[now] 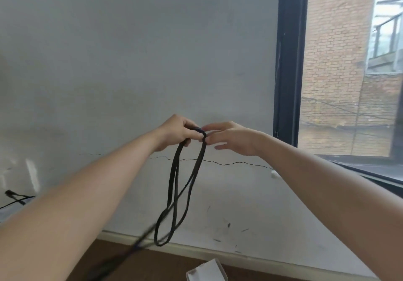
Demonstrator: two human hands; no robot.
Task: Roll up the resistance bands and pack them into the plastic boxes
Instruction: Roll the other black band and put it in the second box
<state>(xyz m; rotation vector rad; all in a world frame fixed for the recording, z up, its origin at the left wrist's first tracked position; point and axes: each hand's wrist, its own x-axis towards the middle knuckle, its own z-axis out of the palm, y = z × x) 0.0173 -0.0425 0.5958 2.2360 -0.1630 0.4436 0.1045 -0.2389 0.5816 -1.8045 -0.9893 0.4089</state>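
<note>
Left hand (pixel 177 133) pinching top of black resistance band (pixel 181 191), letting loops hang below fist, likely gathering coils. Right hand (pixel 232 138), fingers spread, hovering just beside pinch, holding nothing. Plastic box (pixel 206 271) lying far below hands.

The resistance band (pixel 174 193) looks like matt black rubber, thin and smooth, with no shine. The wall (pixel 130 62) is painted pale grey, flat and dull, with a thin crack and some dark scuff marks. The floor (pixel 165 265) looks like brown wood. The plastic box (pixel 207 272) is see-through and a bit shiny. The window frame (pixel 287 62) is dark and smooth. Outside, the brick wall (pixel 335 52) looks rough.
</note>
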